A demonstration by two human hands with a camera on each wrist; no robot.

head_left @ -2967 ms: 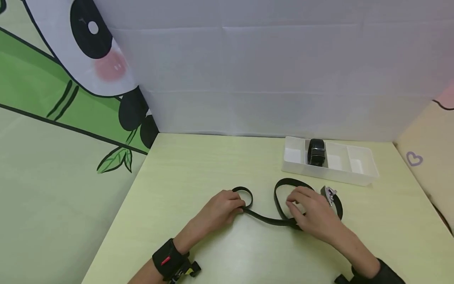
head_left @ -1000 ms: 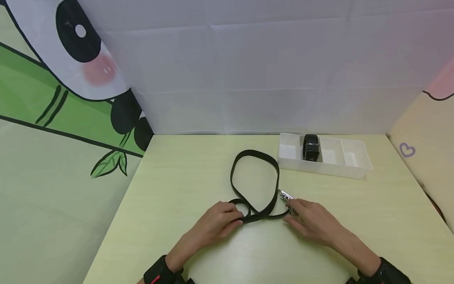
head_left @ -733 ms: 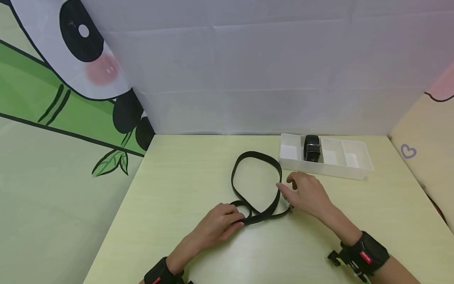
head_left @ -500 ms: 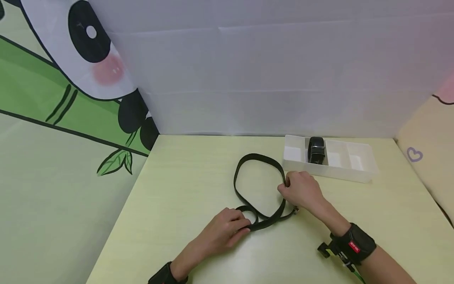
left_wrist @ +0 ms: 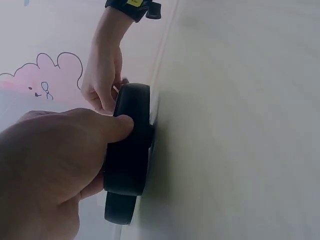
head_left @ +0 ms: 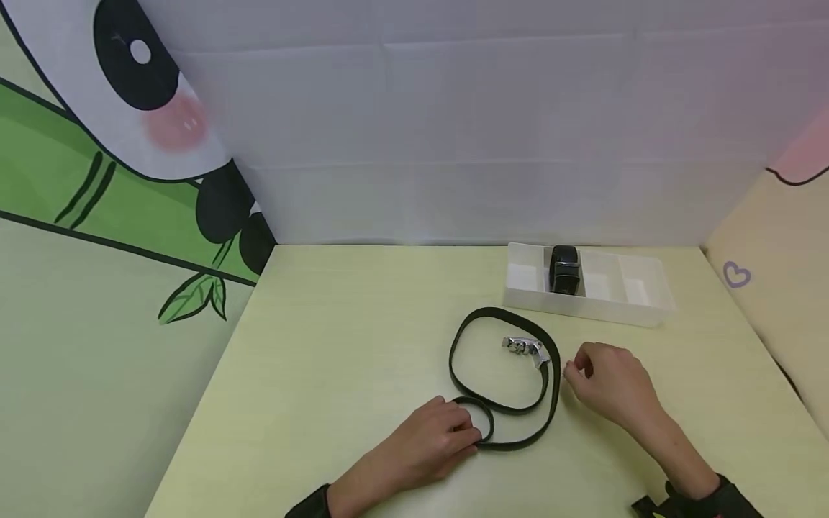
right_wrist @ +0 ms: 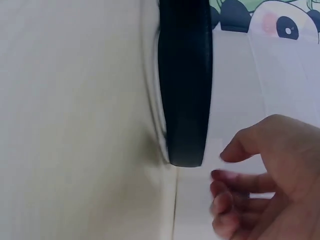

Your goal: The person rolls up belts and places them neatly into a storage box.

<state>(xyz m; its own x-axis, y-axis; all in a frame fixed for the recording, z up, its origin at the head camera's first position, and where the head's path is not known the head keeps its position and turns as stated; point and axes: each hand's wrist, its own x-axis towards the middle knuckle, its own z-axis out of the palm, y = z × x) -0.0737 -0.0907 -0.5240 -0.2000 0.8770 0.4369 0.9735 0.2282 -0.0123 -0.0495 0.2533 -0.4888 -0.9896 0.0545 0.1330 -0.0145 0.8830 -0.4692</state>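
Note:
A black belt [head_left: 558, 374] stands on its edge on the table in a wide loop, with a small coil at its near left. Its silver buckle [head_left: 526, 347] lies inside the loop. My left hand [head_left: 430, 442] pinches the belt at that small coil; in the left wrist view the thumb presses on the black band [left_wrist: 130, 150]. Just right of the loop is my right hand [head_left: 612, 381], fingers loosely bent. The right wrist view shows a gap between its fingertips and the belt [right_wrist: 185, 75], and nothing in its grasp.
Behind the belt, a white divided tray [head_left: 589, 306] stands near the back of the table [head_left: 337, 324]. One of its compartments holds a rolled black belt [head_left: 565, 270]. A printed cloth wall [head_left: 414, 144] rises along the back edge.
The wide loop has shifted right and nearer, and the buckle now lies inside it. My right hand has left the belt and moved right. My left hand keeps its pinch on the coil.

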